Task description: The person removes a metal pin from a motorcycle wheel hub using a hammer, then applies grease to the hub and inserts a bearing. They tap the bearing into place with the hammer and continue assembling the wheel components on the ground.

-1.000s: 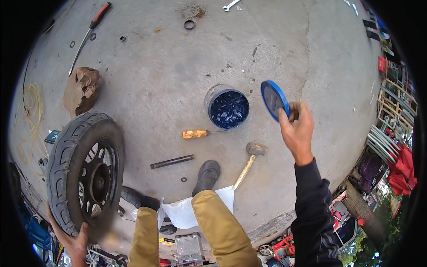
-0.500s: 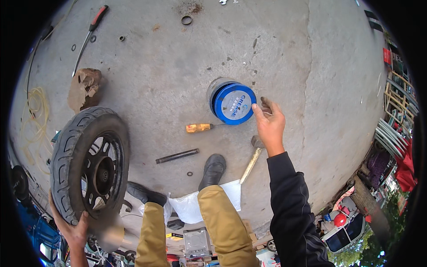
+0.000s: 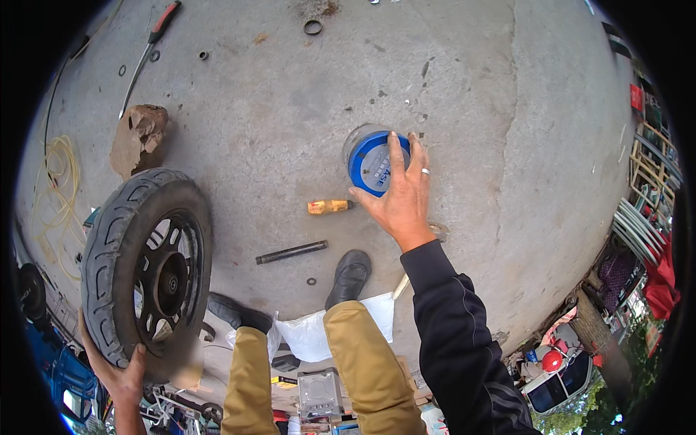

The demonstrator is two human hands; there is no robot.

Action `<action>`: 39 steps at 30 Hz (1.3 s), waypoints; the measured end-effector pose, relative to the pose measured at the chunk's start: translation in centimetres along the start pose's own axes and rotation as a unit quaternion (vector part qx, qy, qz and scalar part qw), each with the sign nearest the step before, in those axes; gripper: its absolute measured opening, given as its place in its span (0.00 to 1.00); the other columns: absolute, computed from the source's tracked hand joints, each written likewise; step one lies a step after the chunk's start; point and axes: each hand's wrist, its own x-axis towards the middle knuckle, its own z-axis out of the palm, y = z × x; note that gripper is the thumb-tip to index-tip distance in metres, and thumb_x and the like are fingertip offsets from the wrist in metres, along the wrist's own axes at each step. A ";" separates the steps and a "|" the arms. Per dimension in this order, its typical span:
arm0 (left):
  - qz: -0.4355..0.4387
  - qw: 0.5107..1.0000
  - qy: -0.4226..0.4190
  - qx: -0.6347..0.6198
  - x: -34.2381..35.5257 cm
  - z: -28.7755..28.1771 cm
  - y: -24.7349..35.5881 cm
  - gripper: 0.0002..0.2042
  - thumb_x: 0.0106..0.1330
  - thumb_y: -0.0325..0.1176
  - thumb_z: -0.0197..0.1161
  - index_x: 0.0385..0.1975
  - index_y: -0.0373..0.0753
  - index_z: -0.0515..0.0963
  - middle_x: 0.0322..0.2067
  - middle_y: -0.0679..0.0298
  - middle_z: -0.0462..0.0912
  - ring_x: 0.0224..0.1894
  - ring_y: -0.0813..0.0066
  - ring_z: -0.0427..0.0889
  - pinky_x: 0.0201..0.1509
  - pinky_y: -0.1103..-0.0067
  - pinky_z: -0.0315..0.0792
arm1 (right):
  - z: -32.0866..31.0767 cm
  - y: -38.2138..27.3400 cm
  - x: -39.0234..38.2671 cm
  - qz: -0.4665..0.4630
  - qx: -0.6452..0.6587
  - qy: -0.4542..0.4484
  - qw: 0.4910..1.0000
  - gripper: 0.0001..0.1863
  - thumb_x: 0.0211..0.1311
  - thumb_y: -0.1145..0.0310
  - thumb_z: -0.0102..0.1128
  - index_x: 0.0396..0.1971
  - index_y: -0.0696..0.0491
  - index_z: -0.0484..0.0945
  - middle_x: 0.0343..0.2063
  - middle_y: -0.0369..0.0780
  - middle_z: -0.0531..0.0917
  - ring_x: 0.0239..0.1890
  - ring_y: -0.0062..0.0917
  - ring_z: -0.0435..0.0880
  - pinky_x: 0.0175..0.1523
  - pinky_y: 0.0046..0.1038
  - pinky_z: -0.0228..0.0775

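My left hand point(image 3: 119, 380) steadies a black motor-scooter wheel point(image 3: 170, 284) with its tyre, upright at the left, thumb and fingers on either side of the tyre's lower edge. My right hand point(image 3: 402, 199) spans the blue lid point(image 3: 371, 161) of a round clear tub, thumb at the near left rim and fingers at the far right rim. The lid sits tilted on the tub point(image 3: 353, 138). Just left of my right thumb lies a yellow-handled screwdriver point(image 3: 328, 207). Under my right wrist a hammer point(image 3: 401, 286) is partly hidden.
A dark metal tube point(image 3: 291, 252) and a small ring point(image 3: 311, 281) lie near my shoes. Behind the wheel sits a brown rock-like block point(image 3: 138, 139). A red-and-black-handled bar point(image 3: 154, 43), yellow tubing point(image 3: 61, 192) and a metal ring point(image 3: 312, 27) rest on the concrete. White sheeting point(image 3: 308, 337) lies between my legs.
My right hand has moved left from beside the tub onto its blue lid, with the fingers now spread across it. The left hand and the wheel stay nearly in place.
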 end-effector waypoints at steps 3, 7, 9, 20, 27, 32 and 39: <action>-0.004 1.000 -0.001 -0.011 -0.2 0.0 0.0 0.56 0.48 0.46 0.75 0.78 0.29 0.56 0.69 0.45 0.67 0.73 0.54 0.66 0.80 0.64 0.53 | 0.6 -0.6 0.3 0.005 0.002 0.008 1.000 0.64 0.44 0.51 0.87 0.80 0.44 0.56 0.75 0.59 0.55 0.78 0.57 0.53 0.77 0.55 0.56; 0.009 1.000 -0.008 0.025 -0.3 0.0 -0.2 0.56 0.48 0.46 0.75 0.78 0.29 0.56 0.70 0.45 0.67 0.73 0.54 0.66 0.80 0.64 0.53 | -0.7 1.6 -1.9 0.011 0.039 0.014 0.999 0.62 0.46 0.51 0.86 0.79 0.50 0.56 0.75 0.60 0.55 0.78 0.57 0.56 0.77 0.54 0.56; 0.008 1.000 -0.001 0.022 -0.3 -0.1 -0.5 0.56 0.48 0.46 0.75 0.78 0.29 0.55 0.70 0.45 0.67 0.73 0.54 0.65 0.80 0.64 0.53 | -1.2 4.1 -5.4 0.061 0.081 0.045 0.994 0.59 0.50 0.52 0.84 0.77 0.58 0.58 0.74 0.61 0.59 0.75 0.57 0.61 0.76 0.51 0.59; 0.028 0.999 0.005 0.035 -0.4 -0.4 -1.0 0.59 0.50 0.56 0.78 0.77 0.27 0.54 0.69 0.46 0.67 0.72 0.56 0.66 0.78 0.65 0.55 | 9.2 17.5 -26.1 0.408 -0.031 -0.040 0.912 0.25 0.61 0.56 0.75 0.42 0.64 0.79 0.44 0.59 0.84 0.51 0.53 0.82 0.56 0.46 0.74; -0.010 0.999 -0.020 -0.032 -0.5 -0.1 2.5 0.56 0.43 0.33 0.81 0.77 0.32 0.56 0.66 0.42 0.73 0.68 0.49 0.74 0.75 0.65 0.66 | -4.1 13.2 -22.2 0.435 -0.005 -0.135 0.890 0.25 0.61 0.55 0.74 0.43 0.64 0.82 0.35 0.56 0.88 0.41 0.53 0.88 0.48 0.46 0.78; -0.050 0.997 -0.061 -0.006 0.3 -1.7 4.6 0.60 0.41 0.39 0.82 0.78 0.32 0.53 0.65 0.38 0.72 0.67 0.41 0.74 0.72 0.61 0.70 | -16.0 9.5 -18.7 0.375 -0.018 -0.238 0.896 0.28 0.58 0.52 0.76 0.44 0.62 0.81 0.39 0.57 0.88 0.47 0.54 0.87 0.52 0.50 0.80; -0.099 0.987 -0.129 -0.016 1.5 -3.0 4.9 0.62 0.40 0.43 0.84 0.78 0.34 0.52 0.60 0.41 0.74 0.62 0.41 0.77 0.68 0.60 0.73 | -28.4 4.2 -13.9 0.315 -0.077 -0.272 0.906 0.28 0.55 0.47 0.77 0.35 0.62 0.84 0.35 0.55 0.88 0.43 0.53 0.88 0.49 0.48 0.80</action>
